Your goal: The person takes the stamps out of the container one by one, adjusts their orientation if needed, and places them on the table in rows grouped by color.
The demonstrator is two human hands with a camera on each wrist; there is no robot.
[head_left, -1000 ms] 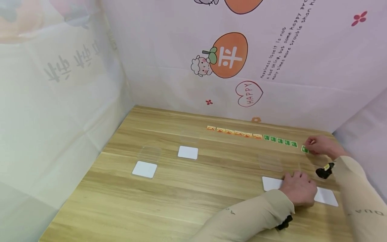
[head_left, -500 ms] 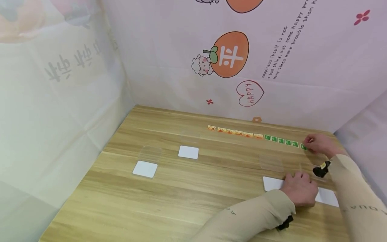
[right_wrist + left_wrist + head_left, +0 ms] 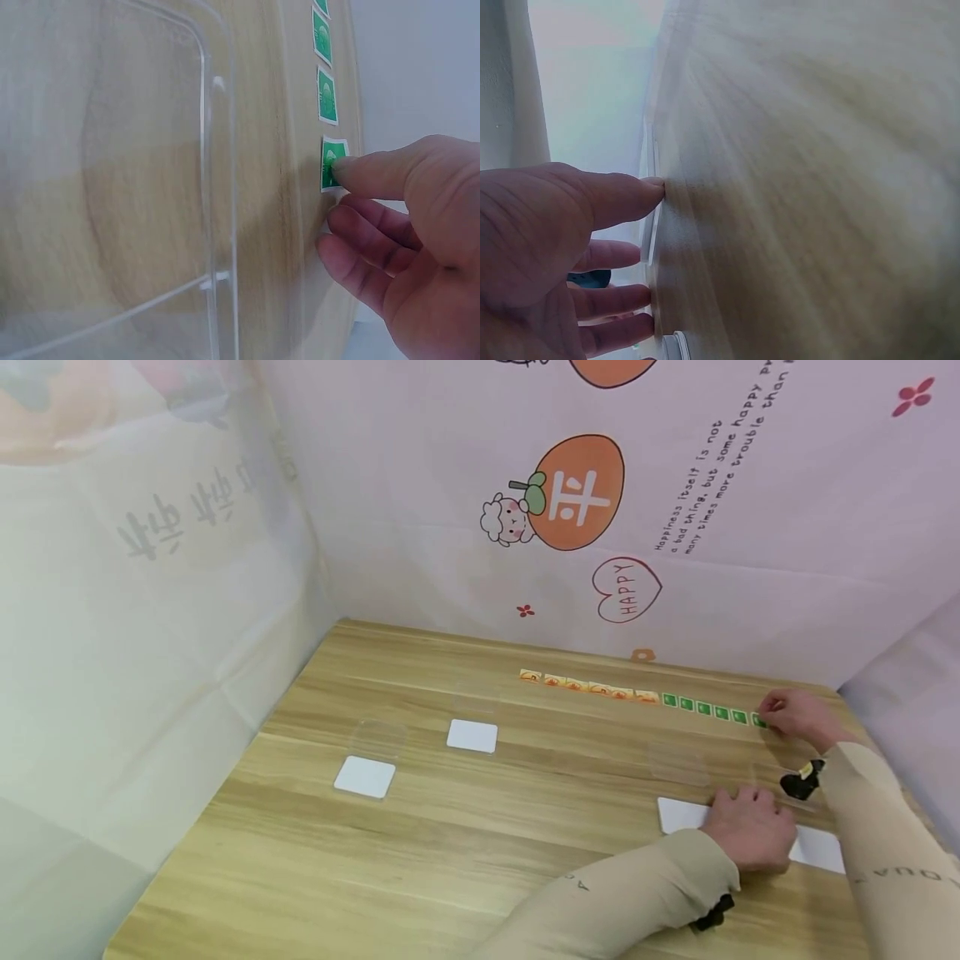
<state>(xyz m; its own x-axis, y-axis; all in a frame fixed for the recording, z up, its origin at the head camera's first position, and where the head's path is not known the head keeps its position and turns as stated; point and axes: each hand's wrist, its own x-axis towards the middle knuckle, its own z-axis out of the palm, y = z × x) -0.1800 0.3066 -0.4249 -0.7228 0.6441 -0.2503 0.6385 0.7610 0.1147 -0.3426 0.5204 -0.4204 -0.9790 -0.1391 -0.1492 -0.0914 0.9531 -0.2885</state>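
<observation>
A long row of small cards runs along the back of the table, orange ones (image 3: 577, 685) on the left and white-bordered green ones (image 3: 703, 707) on the right. At the row's right end, my right hand (image 3: 801, 718) pinches the last green card (image 3: 331, 161). In the right wrist view the thumb overlaps its face, and the card lies along the tabletop. My left hand (image 3: 752, 828) rests low between two white rectangles (image 3: 681, 815), partly covering them. The left wrist view has its thumb (image 3: 622, 199) and extended fingers (image 3: 615, 301) touching down near a thin pale edge.
Two more white rectangles (image 3: 365, 776) lie at left and centre-left, each with a transparent panel behind. Another clear plastic panel (image 3: 208, 172) lies close to my right hand. Fabric walls (image 3: 450, 527) border the table (image 3: 337, 877).
My right hand has shifted the last green card leftward, narrowing its gap to the row. My left hand stays in place. The head view has turned slightly.
</observation>
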